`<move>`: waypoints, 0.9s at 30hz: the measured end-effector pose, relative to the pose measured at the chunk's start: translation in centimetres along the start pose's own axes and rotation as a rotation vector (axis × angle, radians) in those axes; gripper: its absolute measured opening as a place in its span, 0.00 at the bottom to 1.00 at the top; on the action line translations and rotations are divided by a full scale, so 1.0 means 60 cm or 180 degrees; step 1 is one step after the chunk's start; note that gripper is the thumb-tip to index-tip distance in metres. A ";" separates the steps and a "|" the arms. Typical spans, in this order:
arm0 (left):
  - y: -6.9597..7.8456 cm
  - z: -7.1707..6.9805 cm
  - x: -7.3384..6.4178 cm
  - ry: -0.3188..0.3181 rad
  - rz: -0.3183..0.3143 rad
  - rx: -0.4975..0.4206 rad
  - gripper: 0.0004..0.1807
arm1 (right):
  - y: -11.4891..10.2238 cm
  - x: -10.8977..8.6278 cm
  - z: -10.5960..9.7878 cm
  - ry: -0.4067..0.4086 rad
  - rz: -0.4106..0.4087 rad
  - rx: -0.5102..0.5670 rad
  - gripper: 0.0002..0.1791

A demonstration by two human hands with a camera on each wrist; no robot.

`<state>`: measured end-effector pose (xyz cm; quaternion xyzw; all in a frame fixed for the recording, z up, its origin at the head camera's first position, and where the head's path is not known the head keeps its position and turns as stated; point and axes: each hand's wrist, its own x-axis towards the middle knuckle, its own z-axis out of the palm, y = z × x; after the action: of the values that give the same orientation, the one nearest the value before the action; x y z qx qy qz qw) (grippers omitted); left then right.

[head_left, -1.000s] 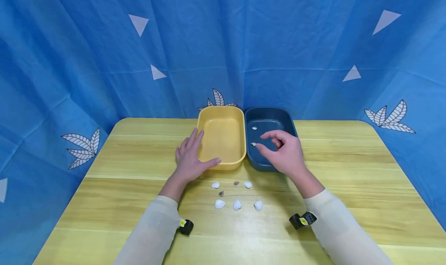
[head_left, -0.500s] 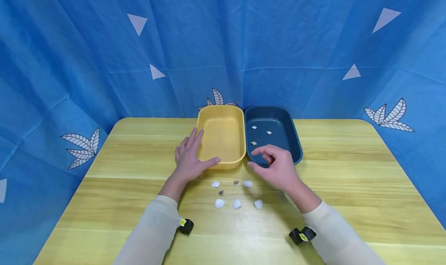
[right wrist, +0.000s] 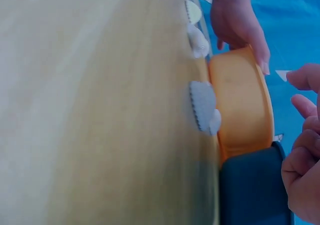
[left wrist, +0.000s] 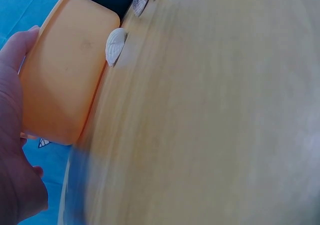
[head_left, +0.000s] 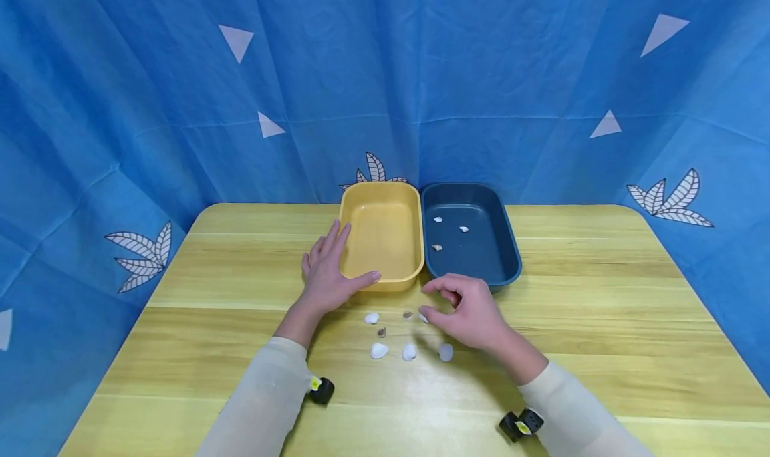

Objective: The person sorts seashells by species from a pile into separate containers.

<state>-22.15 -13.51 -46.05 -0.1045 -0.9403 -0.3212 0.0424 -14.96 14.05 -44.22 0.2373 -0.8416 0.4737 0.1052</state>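
Note:
My left hand (head_left: 327, 273) rests against the near left corner of the yellow tray (head_left: 385, 285), thumb on its front rim and fingers spread along its side. Just in front of the dark blue tray (head_left: 514, 270), my right hand (head_left: 472, 313) hovers with thumb and forefinger apart and nothing between them. A white seashell (head_left: 424, 318) lies by the right thumb, partly hidden by it. Near it is a small brown shell (head_left: 408, 315). Other white seashells on the table include one at the left (head_left: 379, 351), one in the middle (head_left: 410, 352) and one at the right (head_left: 446, 352).
Three small shells, one of them whitish (head_left: 464, 229), lie inside the blue tray. Both trays stand side by side on the wooden table (head_left: 601, 296), close to a blue curtain (head_left: 481, 76) behind. Another small brown shell (head_left: 381, 333) lies among the white ones.
My right hand has drawn back from over the blue tray toward the shells on the table. A third shell now shows inside that tray. The left hand has stayed in place.

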 end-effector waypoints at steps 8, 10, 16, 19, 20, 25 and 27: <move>0.000 0.000 0.000 -0.0003 0.0002 0.0003 0.62 | 0.007 -0.008 0.013 -0.0214 0.0039 0.0033 0.12; -0.001 0.001 0.001 0.0003 0.0003 -0.0002 0.62 | 0.009 -0.009 0.016 -0.0258 0.0078 0.0065 0.12; -0.001 0.001 0.000 -0.0007 -0.0011 0.0002 0.62 | 0.017 -0.012 0.024 -0.0485 0.0179 0.0035 0.12; -0.001 0.001 0.000 -0.0003 -0.0008 0.0002 0.62 | 0.017 -0.012 0.026 -0.0589 0.0262 0.0022 0.12; -0.001 0.000 0.000 0.0005 -0.0010 -0.0002 0.62 | 0.017 -0.012 0.026 -0.0627 0.0303 0.0017 0.12; -0.001 0.000 0.001 0.0003 -0.0033 0.0008 0.63 | 0.019 -0.009 0.032 -0.0776 0.0429 -0.0106 0.11; -0.001 -0.001 0.000 -0.0015 -0.0048 0.0004 0.62 | 0.020 -0.008 0.035 -0.0803 0.0435 -0.0180 0.11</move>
<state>-22.18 -13.58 -46.05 -0.0982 -0.9413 -0.3207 0.0379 -15.04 12.91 -46.41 0.2341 -0.8753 0.4222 -0.0273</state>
